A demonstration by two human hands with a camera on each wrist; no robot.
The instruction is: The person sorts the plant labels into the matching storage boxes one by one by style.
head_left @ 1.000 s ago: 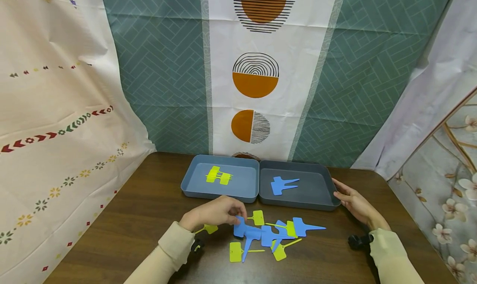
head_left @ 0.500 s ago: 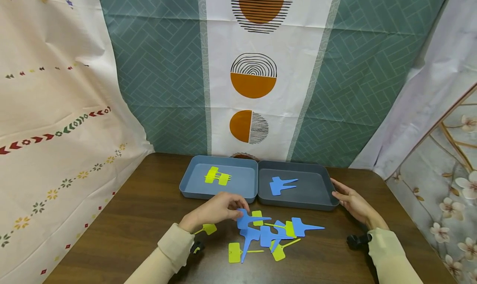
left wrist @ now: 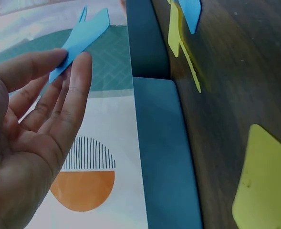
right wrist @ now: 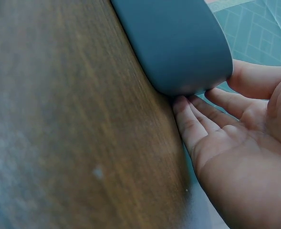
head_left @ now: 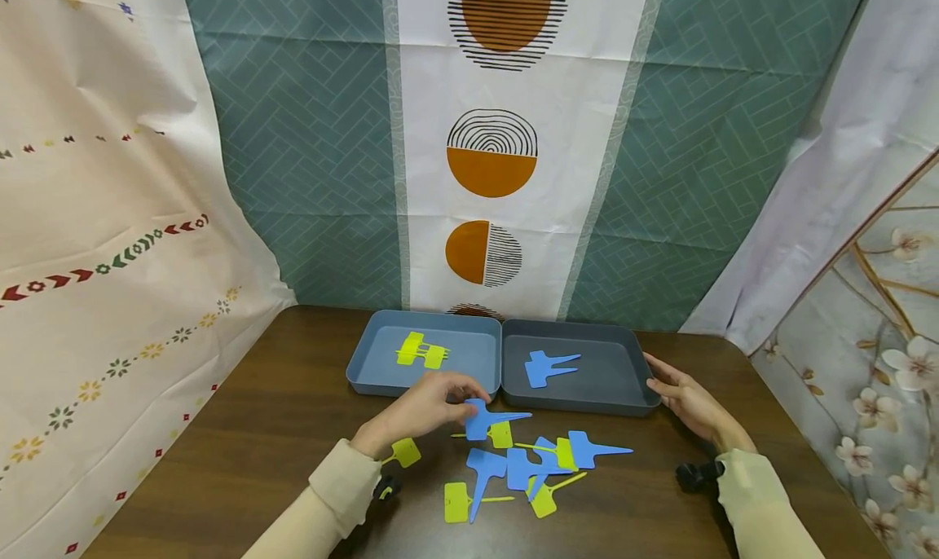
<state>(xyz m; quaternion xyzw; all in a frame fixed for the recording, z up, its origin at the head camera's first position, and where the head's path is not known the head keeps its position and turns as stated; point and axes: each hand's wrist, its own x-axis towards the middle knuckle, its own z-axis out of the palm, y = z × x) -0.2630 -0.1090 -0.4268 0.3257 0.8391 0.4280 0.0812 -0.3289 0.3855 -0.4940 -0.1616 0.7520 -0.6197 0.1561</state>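
Jutting from left hand — blue tag

Even, soft light over brown table, pale sheen along near edge; right wrist view muted, bluish (table blurred, glare lower left); left wrist view shows soft shadow beside upper yellow tag.

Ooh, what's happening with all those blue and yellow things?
A person's left hand pinches a flat blue tag, held up off the table. The right hand touches the end of the dark tray, which has blue pieces in it. Yellow pieces lie in the lighter tray beside it. More blue tags and yellow tags lie mixed on the table.
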